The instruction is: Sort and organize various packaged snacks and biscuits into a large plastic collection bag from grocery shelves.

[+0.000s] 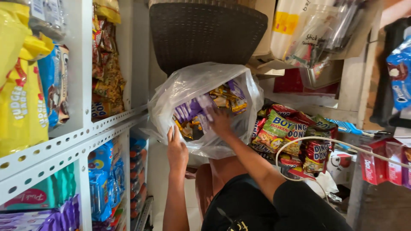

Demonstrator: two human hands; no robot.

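A large clear plastic bag [188, 85] stands open in front of me, filled with small purple and gold snack packets [222, 100]. My left hand [176, 150] presses flat against the bag's near lower rim, fingers together, holding the plastic. My right hand [219, 121] reaches down into the bag's mouth and rests on the purple packets; whether its fingers close on one I cannot tell. My knees and black shorts show below the bag.
White metal shelving [81, 141] stands at left, stocked with yellow, blue and purple snack packs. A dark woven chair [205, 34] sits behind the bag. A heap of red and green snack packets [291, 132] lies at right, with a white cable [338, 143] looping over it.
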